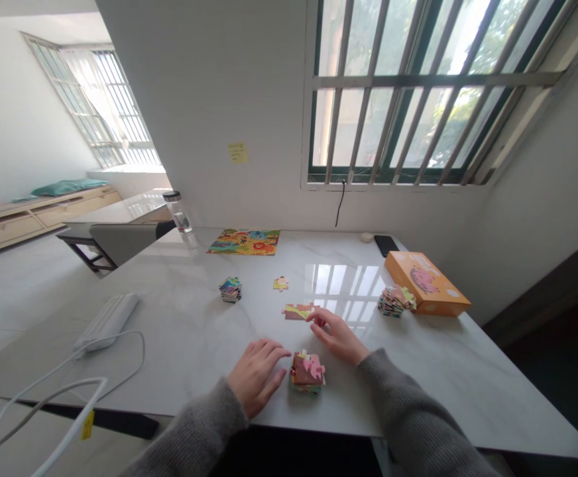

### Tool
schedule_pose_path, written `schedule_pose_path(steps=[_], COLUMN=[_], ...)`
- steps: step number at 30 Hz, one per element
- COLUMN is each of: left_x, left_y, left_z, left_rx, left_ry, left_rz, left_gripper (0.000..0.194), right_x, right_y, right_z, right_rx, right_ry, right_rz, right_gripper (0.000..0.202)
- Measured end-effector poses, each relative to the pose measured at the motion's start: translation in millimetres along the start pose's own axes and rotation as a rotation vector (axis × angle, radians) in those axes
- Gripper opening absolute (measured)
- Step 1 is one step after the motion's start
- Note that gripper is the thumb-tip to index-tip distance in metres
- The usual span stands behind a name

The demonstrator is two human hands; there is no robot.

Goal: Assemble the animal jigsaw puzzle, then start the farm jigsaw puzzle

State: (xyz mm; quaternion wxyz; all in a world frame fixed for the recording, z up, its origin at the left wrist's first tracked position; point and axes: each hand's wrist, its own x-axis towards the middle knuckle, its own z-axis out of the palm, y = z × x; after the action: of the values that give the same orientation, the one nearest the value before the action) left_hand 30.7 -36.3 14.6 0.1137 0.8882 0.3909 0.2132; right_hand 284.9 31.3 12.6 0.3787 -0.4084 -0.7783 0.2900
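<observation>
My right hand (313, 320) is at the right end of the puzzle strip (295, 311), fingers bent and thumb a little apart from the index finger; I cannot tell whether I am pinching a piece there. The strip lies flat just beyond the near stack (307, 372), my landmark for everything else. My left hand (280, 366) is just left of that near stack, thumb spread away from the fingers, holding nothing. The near stack is made of puzzle pieces, its top one brown and pink.

Beyond the near stack and past the strip, slightly to its left, lies a single loose piece (280, 283). Farther left of the near stack and beyond it stands the left stack (231, 290); off to its right and beyond is the right stack (393, 301), next to the orange box (427, 283). Well beyond the near stack, toward the wall, are a colourful animal sheet (245, 242) to the left, a clear bottle (178, 212) farther left, and a black phone (386, 246) to the right. Well left of the near stack is a white power strip (107, 324). All these rest on the white table (189, 331).
</observation>
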Motion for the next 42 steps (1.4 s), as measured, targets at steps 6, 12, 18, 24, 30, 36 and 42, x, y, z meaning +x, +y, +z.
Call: schedule_pose_path(steps=[6,12,18,24,30,36,42], left_x=[23.6,24.7,23.5,26.0,32.2,39.2,29.9], left_y=[18.7,14.1,15.0,18.7,3.0,-59.9,-94.5], left_z=[-7.0,-2.7,-4.6,-6.5,-6.0,-8.1,-5.5], left_rx=[-0.057,-0.059,-0.107,-0.231,-0.256,-0.124,0.164], left_ry=[-0.034,-0.067,-0.047,-0.009,0.069,0.172,0.113], left_rz=[0.094,0.101,0.086,0.058,0.085,-0.004,-0.084], left_gripper=[0.038,0.041,0.036,0.031,0.029,0.021,0.015], right_x=[0.4,0.3,0.6,0.4,0.2,0.7,0.4], right_y=[9.7,12.3,13.9,14.8,13.1,13.6,14.7], right_z=[3.8,4.7,5.9,5.1,4.2,3.4,4.0], right_rx=[-0.015,-0.008,-0.002,-0.008,-0.018,-0.044,-0.062], right_ry=[0.012,0.007,0.007,0.01,0.01,0.002,-0.001], right_rz=[0.03,0.008,-0.002,-0.001,0.01,0.015,0.013], right_gripper=[0.017,0.019,0.021,0.023,0.023,0.023,0.022])
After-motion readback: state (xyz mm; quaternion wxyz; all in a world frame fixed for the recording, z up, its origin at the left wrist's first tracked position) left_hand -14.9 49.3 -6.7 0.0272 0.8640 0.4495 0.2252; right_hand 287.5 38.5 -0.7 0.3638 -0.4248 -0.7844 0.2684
